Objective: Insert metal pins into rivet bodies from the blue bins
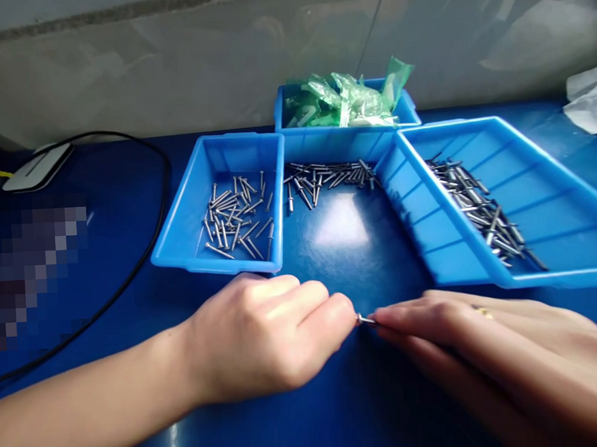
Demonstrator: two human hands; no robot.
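Between my two hands a thin metal fastener point(366, 320) shows, with a small round collar; it looks like a pop rivet. The fingers of my left hand point(279, 331) are curled closed, and their tips meet its collar end. My right hand point(464, 335) pinches the opposite end between thumb and fingertips. How much of the fastener the fingers hide, I cannot tell. Past my hands, a loose pile of pop rivets point(326, 175) lies on the blue table point(380, 246). Close beyond my left hand is a blue bin point(180, 258) of screws point(231, 217).
On the right, another blue bin point(569, 236) holds several rivets point(482, 207). Behind the pile, a blue bin point(341, 141) contains green plastic packets point(345, 101). A black cable point(164, 190) curves across the left, near a white flat device point(38, 167). The wall point(195, 75) borders the table's back.
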